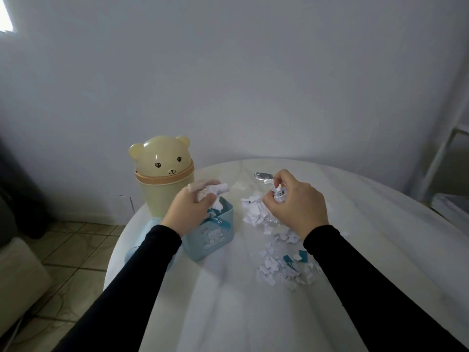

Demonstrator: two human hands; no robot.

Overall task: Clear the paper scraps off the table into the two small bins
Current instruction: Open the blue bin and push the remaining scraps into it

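A: At a round white table (228, 301), the left hand (187, 212) hovers directly over the open blue bin (215, 237), fingers curled around a wad of scraps (213, 191). Is the drop lined up?

B: It looks so. The wad sits just above the bin's far rim, with some paper already trailing inside. Opening the fingers should likely be enough.

A: And the right hand (294, 207)?

B: Right of the blue bin and clear of it, closed on a smaller bunch of paper (279, 194). It is the nearer hand to the main pile (279, 252), which runs in a loose band from beside the bin's far corner toward the person.

A: The second bin?

B: The bear bin (162, 174) stands just behind the blue bin, lid on, nearer the left hand.

A: Anything else out there?

B: A crumpled foil piece (262, 176) lies beyond the right hand. A few teal bits (302, 256) sit among the white scraps.

A: The room?

B: Plain pale wall behind; tiled floor (63, 250) left of the table, which is draped in something smooth and white.
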